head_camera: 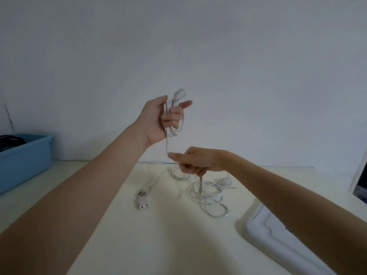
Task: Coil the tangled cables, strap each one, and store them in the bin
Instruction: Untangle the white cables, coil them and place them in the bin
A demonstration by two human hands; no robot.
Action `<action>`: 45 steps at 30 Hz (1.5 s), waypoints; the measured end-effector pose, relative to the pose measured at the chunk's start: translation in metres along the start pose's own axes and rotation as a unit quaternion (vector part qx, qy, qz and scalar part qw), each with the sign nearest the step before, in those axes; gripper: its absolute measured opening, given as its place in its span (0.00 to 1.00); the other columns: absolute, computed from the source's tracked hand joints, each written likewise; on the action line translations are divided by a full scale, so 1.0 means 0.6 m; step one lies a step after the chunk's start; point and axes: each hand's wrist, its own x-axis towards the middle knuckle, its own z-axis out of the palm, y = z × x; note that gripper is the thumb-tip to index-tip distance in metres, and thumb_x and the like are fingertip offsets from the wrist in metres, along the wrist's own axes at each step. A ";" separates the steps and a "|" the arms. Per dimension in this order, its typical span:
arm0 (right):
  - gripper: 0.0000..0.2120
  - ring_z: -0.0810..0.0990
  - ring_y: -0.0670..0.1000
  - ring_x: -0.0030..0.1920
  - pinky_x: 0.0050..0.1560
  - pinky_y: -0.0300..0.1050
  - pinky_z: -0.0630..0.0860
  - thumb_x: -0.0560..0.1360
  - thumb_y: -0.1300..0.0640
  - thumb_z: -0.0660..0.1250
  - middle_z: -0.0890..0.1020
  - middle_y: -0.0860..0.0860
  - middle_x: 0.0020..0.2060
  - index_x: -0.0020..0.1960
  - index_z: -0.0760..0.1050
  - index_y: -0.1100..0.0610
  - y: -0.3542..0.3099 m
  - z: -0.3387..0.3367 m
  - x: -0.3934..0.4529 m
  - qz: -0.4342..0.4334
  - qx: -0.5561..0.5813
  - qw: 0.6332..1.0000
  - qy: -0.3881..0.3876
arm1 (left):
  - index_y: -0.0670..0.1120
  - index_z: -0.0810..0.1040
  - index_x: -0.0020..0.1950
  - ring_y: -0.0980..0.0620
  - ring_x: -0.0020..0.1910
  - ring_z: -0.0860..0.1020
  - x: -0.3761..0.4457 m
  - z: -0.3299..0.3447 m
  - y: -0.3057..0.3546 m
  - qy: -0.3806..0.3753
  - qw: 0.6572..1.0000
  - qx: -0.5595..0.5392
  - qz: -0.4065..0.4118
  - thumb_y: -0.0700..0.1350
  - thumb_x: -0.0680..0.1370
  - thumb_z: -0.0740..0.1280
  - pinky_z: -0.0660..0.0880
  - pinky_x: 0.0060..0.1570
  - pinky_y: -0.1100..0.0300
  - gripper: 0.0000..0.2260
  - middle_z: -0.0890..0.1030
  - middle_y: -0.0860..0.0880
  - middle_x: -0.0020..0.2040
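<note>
My left hand (158, 120) is raised above the table and grips a small coil of white cable (174, 128), whose plug end sticks up above the fingers. A strand of that cable drops from the coil to my right hand (193, 160), which pinches it lower down. Below my right hand the cable runs into a loose white tangle (210, 195) on the cream table (168, 235). Another white cable with a two-hole connector (143, 204) lies on the table to the left of the tangle. The blue bin (23, 161) stands at the far left with dark cables inside.
A white tray or lid (278, 235) lies at the table's right edge under my right forearm. A plain pale wall rises directly behind the table.
</note>
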 end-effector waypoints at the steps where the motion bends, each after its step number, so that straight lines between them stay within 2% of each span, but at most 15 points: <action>1: 0.27 0.55 0.48 0.25 0.27 0.38 0.56 0.77 0.38 0.57 0.59 0.50 0.24 0.27 0.61 0.55 0.002 -0.005 0.001 0.006 -0.028 0.999 0.035 | 0.35 0.78 0.44 0.60 0.18 0.55 -0.005 0.003 -0.001 -0.026 0.998 0.049 -0.043 0.50 0.79 0.50 0.55 0.17 0.70 0.23 0.67 0.52 0.23; 5: 0.15 0.65 0.44 0.23 0.23 0.32 0.64 0.76 0.59 0.64 0.67 0.48 0.24 0.33 0.67 0.59 0.001 -0.046 0.001 -0.009 -0.125 0.985 0.120 | 0.40 0.79 0.42 0.60 0.18 0.56 -0.032 -0.013 -0.020 -0.171 0.921 0.226 -0.268 0.53 0.78 0.53 0.61 0.16 0.71 0.22 0.70 0.54 0.23; 7: 0.17 0.65 0.41 0.18 0.22 0.29 0.63 0.75 0.65 0.62 0.68 0.46 0.19 0.29 0.67 0.58 -0.015 -0.066 -0.004 -0.005 -0.161 0.979 0.123 | 0.39 0.76 0.43 0.63 0.16 0.60 -0.038 -0.017 -0.032 -0.185 0.880 0.293 -0.326 0.53 0.79 0.53 0.61 0.15 0.71 0.20 0.69 0.54 0.22; 13: 0.23 0.64 0.43 0.21 0.29 0.31 0.66 0.76 0.52 0.64 0.67 0.43 0.17 0.25 0.66 0.57 -0.027 -0.097 -0.015 -0.026 -0.152 0.978 0.138 | 0.39 0.77 0.43 0.63 0.15 0.61 -0.045 0.008 -0.017 -0.149 0.857 0.366 -0.332 0.52 0.77 0.52 0.58 0.15 0.72 0.20 0.67 0.53 0.22; 19: 0.22 0.66 0.48 0.24 0.29 0.36 0.67 0.76 0.52 0.64 0.71 0.51 0.23 0.25 0.69 0.58 -0.042 -0.100 -0.007 -0.016 -0.208 0.962 0.178 | 0.36 0.76 0.51 0.60 0.17 0.61 -0.020 0.023 -0.023 -0.037 0.764 0.525 -0.374 0.54 0.82 0.49 0.57 0.17 0.71 0.25 0.69 0.51 0.27; 22: 0.19 0.67 0.48 0.25 0.28 0.36 0.65 0.76 0.52 0.64 0.71 0.50 0.24 0.29 0.73 0.59 -0.038 -0.099 -0.014 0.017 -0.185 0.973 0.137 | 0.36 0.75 0.49 0.60 0.18 0.64 -0.012 0.012 -0.025 0.025 0.754 0.540 -0.373 0.54 0.83 0.48 0.60 0.17 0.71 0.25 0.75 0.49 0.29; 26: 0.06 0.71 0.45 0.32 0.32 0.34 0.68 0.76 0.59 0.65 0.75 0.49 0.32 0.43 0.79 0.60 -0.035 -0.105 -0.028 -0.002 -0.093 0.993 0.069 | 0.40 0.72 0.39 0.55 0.22 0.76 -0.003 0.003 -0.038 0.134 0.741 0.602 -0.265 0.48 0.83 0.53 0.73 0.24 0.66 0.18 0.80 0.40 0.44; 29: 0.07 0.73 0.47 0.37 0.32 0.32 0.71 0.74 0.66 0.67 0.79 0.50 0.39 0.50 0.80 0.60 -0.032 -0.115 -0.028 -0.016 -0.097 0.990 0.104 | 0.41 0.73 0.40 0.46 0.39 0.79 0.007 -0.007 -0.033 0.182 0.810 0.535 -0.157 0.45 0.81 0.56 0.78 0.46 0.56 0.14 0.77 0.34 0.60; 30: 0.07 0.73 0.48 0.36 0.31 0.32 0.71 0.73 0.67 0.67 0.80 0.50 0.40 0.49 0.81 0.60 -0.028 -0.118 -0.029 -0.008 -0.117 0.984 0.135 | 0.41 0.73 0.41 0.45 0.40 0.79 0.010 -0.012 -0.027 0.208 0.834 0.496 -0.117 0.45 0.81 0.56 0.77 0.46 0.56 0.13 0.77 0.34 0.61; 32: 0.06 0.71 0.48 0.31 0.28 0.31 0.68 0.74 0.66 0.67 0.80 0.53 0.39 0.46 0.82 0.60 -0.018 -0.121 -0.035 -0.005 -0.124 0.976 0.179 | 0.38 0.74 0.50 0.49 0.31 0.81 0.018 -0.028 -0.010 0.259 0.857 0.441 -0.058 0.47 0.82 0.56 0.76 0.31 0.65 0.14 0.81 0.37 0.54; 34: 0.07 0.66 0.45 0.26 0.24 0.32 0.62 0.77 0.62 0.65 0.80 0.53 0.34 0.47 0.81 0.62 -0.009 -0.120 -0.046 -0.048 -0.017 0.983 0.175 | 0.38 0.69 0.63 0.51 0.25 0.81 0.021 -0.040 0.005 0.281 0.889 0.362 -0.009 0.47 0.82 0.56 0.66 0.18 0.70 0.16 0.82 0.40 0.42; 37: 0.12 0.60 0.45 0.21 0.20 0.33 0.55 0.78 0.55 0.63 0.72 0.50 0.23 0.41 0.79 0.62 -0.008 -0.129 -0.052 -0.072 0.084 0.960 0.257 | 0.44 0.63 0.61 0.50 0.22 0.80 0.029 -0.051 0.030 0.310 0.924 0.213 0.075 0.43 0.83 0.54 0.63 0.15 0.69 0.08 0.81 0.42 0.26; 39: 0.14 0.61 0.47 0.23 0.19 0.33 0.56 0.78 0.54 0.64 0.70 0.51 0.24 0.37 0.77 0.60 -0.010 -0.143 -0.048 -0.050 0.078 0.930 0.357 | 0.45 0.62 0.58 0.53 0.19 0.78 0.032 -0.042 0.037 0.343 0.916 0.164 0.126 0.41 0.83 0.52 0.62 0.17 0.68 0.05 0.78 0.46 0.22; 42: 0.16 0.64 0.45 0.21 0.18 0.32 0.59 0.77 0.52 0.65 0.71 0.51 0.26 0.32 0.75 0.56 -0.015 -0.176 -0.048 -0.023 0.046 0.864 0.501 | 0.43 0.65 0.64 0.58 0.16 0.74 0.037 -0.032 0.048 0.402 0.883 0.109 0.215 0.38 0.81 0.48 0.58 0.15 0.69 0.13 0.77 0.48 0.21; 45: 0.19 0.66 0.44 0.19 0.22 0.35 0.62 0.75 0.48 0.67 0.71 0.51 0.25 0.28 0.73 0.54 -0.013 -0.215 -0.066 -0.018 0.061 0.806 0.589 | 0.42 0.66 0.48 0.59 0.13 0.69 0.026 -0.035 0.076 0.451 0.840 0.066 0.294 0.35 0.80 0.46 0.56 0.14 0.69 0.10 0.71 0.51 0.14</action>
